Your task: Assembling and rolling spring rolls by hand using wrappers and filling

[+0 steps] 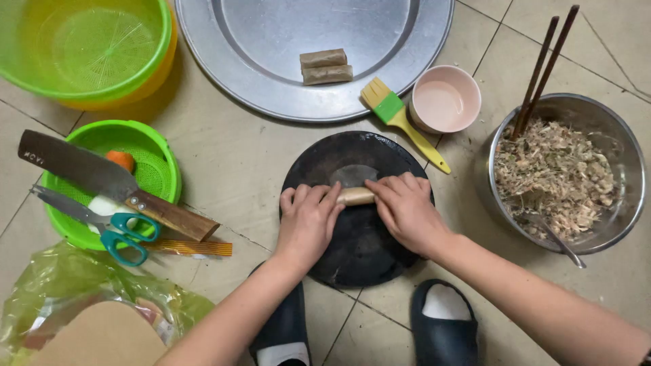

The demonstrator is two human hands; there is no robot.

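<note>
Roll [355, 196] of pale wrapper lies across the far half of a round dark board [359, 251], which sits flat on the tiled floor [244, 169] so the wrapper can be pressed against something firm; a translucent flap of the sheet shows just beyond it, not yet wound in

Largest to smallest: a wide silvery metal tray [271, 88] at the far centre holds two finished brown rolls [326, 66] side by side, its flat smooth face keeping them apart from the work. Far left, a yellow basin with a green mesh strainer [88, 47] nested inside. Right, a shiny steel bowl [624, 169] of shredded, pale filling, with a spoon handle poking out near its rim and two dark chopsticks [542, 68] leaning in it, within easy reach. Left, a smaller green colander [163, 163] carries a wood-handled cleaver [108, 179], teal-handled scissors [108, 227] and an orange piece of carrot. Near left, a crumpled clear plastic bag [74, 285]. Between tray and bowl stands a small pink cup [444, 98] of liquid, a yellow-handled brush [400, 118] just beside it, probably for wetting the wrapper

Left hand [308, 224] and right hand [407, 210] both curl over the roll's ends, fingers pressed down on it, grasping it between them. Two dark slippers show at the near edge
</note>
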